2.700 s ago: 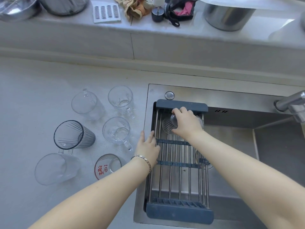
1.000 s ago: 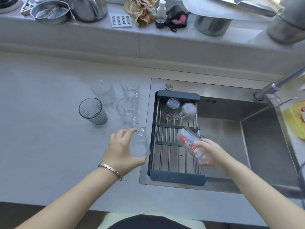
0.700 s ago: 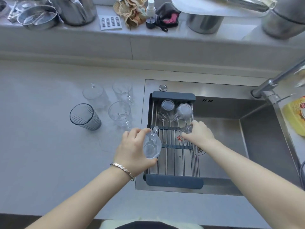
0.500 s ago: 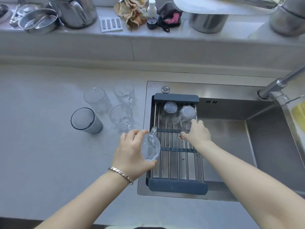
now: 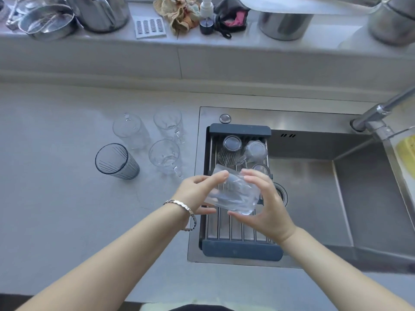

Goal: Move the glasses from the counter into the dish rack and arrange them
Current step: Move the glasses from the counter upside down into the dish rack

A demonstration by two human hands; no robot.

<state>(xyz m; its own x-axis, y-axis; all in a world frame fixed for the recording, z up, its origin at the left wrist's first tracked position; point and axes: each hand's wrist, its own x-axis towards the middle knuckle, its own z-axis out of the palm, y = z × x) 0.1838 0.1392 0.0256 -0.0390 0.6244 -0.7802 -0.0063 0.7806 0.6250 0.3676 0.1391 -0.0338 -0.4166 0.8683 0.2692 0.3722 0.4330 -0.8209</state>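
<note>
A clear glass mug (image 5: 233, 194) is held tilted above the middle of the dish rack (image 5: 241, 249), between my left hand (image 5: 197, 194) and my right hand (image 5: 265, 207). Both hands grip it. Three glasses stand upside down at the rack's far end: a ribbed one (image 5: 230, 149), a clear mug (image 5: 256, 151) and a third (image 5: 261, 169) just behind my right fingers. On the counter to the left stand a dark ribbed tumbler (image 5: 116, 161) and three clear mugs (image 5: 165, 157), (image 5: 132, 131), (image 5: 168, 122).
The rack spans the left part of a steel sink (image 5: 314, 198); its faucet (image 5: 379, 113) reaches in from the right. A raised ledge behind carries pots (image 5: 285, 23), a steel bowl (image 5: 47, 21), a spray bottle (image 5: 206, 16) and cloths (image 5: 182, 12). A yellow sponge (image 5: 406, 153) lies at the right edge.
My right hand set the red-printed glass down in the rack and came back to the mug. My left hand carried the mug over the rack; both hands now hold it.
</note>
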